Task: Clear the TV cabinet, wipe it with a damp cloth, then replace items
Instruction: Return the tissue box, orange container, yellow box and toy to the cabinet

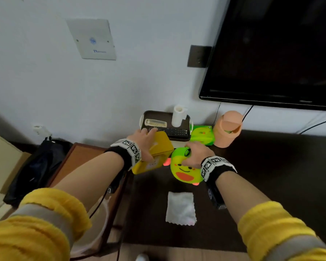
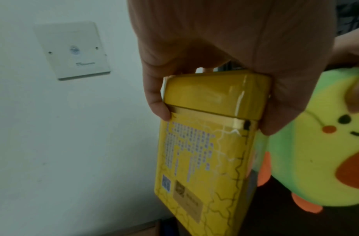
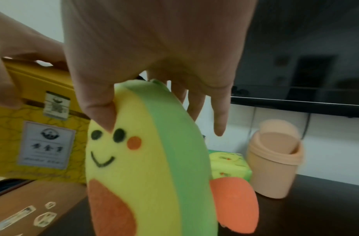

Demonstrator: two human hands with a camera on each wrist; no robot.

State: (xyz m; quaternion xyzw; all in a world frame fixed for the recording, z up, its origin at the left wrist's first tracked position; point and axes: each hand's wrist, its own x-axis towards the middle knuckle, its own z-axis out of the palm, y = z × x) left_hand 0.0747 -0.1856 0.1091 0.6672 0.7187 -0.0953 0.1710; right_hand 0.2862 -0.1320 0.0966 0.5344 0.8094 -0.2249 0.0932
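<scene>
Cabinet top [image 1: 271, 166] lay dark below both hands, cloth [image 1: 181, 208] flat on it nearer the body. Yellow tin [image 1: 154, 153], long axis tilted, gripped at its lid end by left hand [image 1: 145, 142]; avocado plush [image 1: 184, 166] pinched at its crown by right hand [image 1: 196, 153], hanging upright just beside. Probably mid-clearing, leftward off the cabinet.

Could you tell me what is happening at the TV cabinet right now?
A person holds one item in each hand at the dark TV cabinet. The left hand grips a yellow tin box; the right hand pinches an avocado plush toy. A white cloth lies on the cabinet.
</scene>
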